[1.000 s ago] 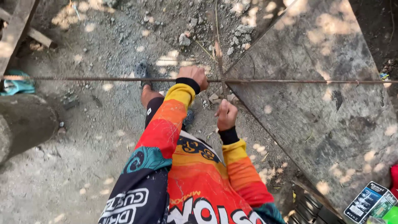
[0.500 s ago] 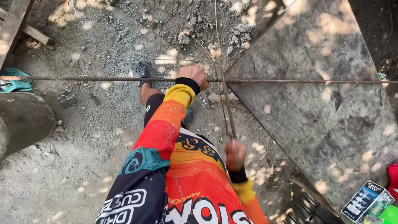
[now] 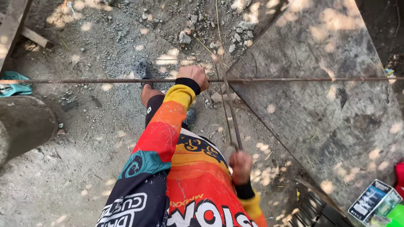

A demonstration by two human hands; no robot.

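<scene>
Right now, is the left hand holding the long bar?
Yes, the left hand is closed around the bar.

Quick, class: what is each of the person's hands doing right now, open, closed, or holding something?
Left hand: closed around the long horizontal steel bar.
Right hand: closed on the near end of thin rods that run up to the bar.

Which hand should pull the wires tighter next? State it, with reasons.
Right, probably. The right hand grips the wires at their near end, close to the body, while the left hand is closed on the rebar, likely steadying it.
</scene>
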